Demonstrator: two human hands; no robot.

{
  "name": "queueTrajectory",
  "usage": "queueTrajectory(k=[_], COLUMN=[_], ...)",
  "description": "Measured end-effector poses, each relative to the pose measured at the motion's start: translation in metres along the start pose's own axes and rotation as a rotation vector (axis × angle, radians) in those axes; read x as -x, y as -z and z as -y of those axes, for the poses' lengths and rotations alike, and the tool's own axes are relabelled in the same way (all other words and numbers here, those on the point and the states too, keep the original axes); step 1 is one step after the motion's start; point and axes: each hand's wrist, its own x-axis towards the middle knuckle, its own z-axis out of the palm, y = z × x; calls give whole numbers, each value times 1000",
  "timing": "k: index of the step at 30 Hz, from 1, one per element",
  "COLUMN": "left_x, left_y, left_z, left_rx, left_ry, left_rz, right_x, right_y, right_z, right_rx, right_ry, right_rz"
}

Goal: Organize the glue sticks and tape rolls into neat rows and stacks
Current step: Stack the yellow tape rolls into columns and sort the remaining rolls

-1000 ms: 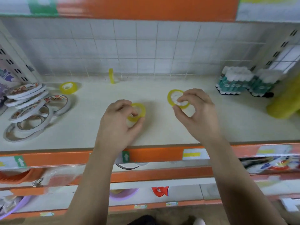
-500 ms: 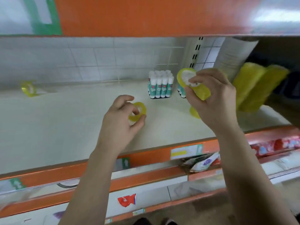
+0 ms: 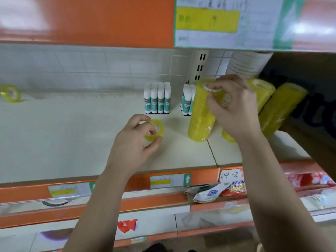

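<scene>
My left hand [image 3: 135, 140] grips a small yellow tape roll [image 3: 156, 129] just above the cream shelf [image 3: 72, 139]. My right hand [image 3: 234, 108] pinches another yellow roll [image 3: 209, 86] at the top of a tall upright stack of yellow tape rolls [image 3: 201, 117]. Two more yellow stacks [image 3: 281, 110] lean behind and right of that hand. A tight block of white-capped glue sticks [image 3: 157, 100] stands at the back, with a second block [image 3: 187, 100] partly hidden by the tall stack. A lone yellow roll [image 3: 10, 93] lies far left.
An orange shelf front [image 3: 91, 20] with a price label hangs overhead. The shelf's orange front edge [image 3: 200, 176] carries labels. Packaged goods [image 3: 218, 191] lie on the lower shelf at right. A white stack [image 3: 247, 64] stands at the back right.
The view has swung right. My right hand carried its yellow roll rightward and brought it onto the top of the tall yellow stack. My left hand still holds its roll.
</scene>
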Motion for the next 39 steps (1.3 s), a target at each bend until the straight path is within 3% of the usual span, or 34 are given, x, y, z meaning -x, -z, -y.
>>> queueTrajectory(k=[20, 33, 39], left_x=[-2, -12, -24], left_y=[8, -1, -12], left_z=[5, -48, -103], left_rx=[39, 122, 125], left_ry=[-3, -104, -196], left_rz=[49, -175, -310], right_x=[7, 31, 53], right_y=[-3, 35, 62], right_z=[-4, -18, -49], right_rx=[13, -13, -42], right_ry=[2, -29, -17], right_rz=[-52, -82, -14])
